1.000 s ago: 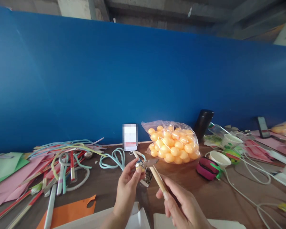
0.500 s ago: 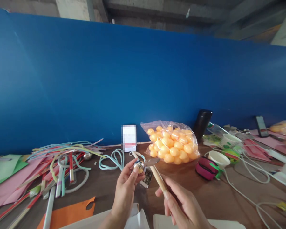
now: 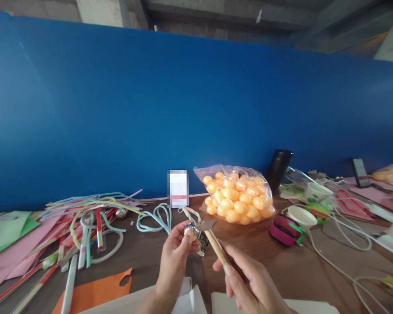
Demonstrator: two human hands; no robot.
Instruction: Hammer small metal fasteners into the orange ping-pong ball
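Note:
My left hand [image 3: 174,257] is closed around a shiny silver, bumpy ball [image 3: 190,231], gripping it between thumb and fingers. My right hand [image 3: 249,277] wraps round the wooden handle of a small hammer [image 3: 218,248]. The hammer's grey, tapered metal head is up against the ball's right side; whether it touches cannot be told. Just behind and below the ball, a small box [image 3: 203,244] of tiny metallic pieces is partly hidden by my left hand and the hammer.
A clear bag of orange balls [image 3: 237,198] lies behind my hands. At left are a pile of coloured tubes [image 3: 94,218] and orange paper [image 3: 98,290]. To the right stand a black bottle [image 3: 280,170], a magenta pouch [image 3: 284,230], a paper cup [image 3: 301,218] and white cables [image 3: 330,266].
The hammer head has shifted left, closer to the ball. My left hand still holds the ball, turned slightly, and covers more of the small box.

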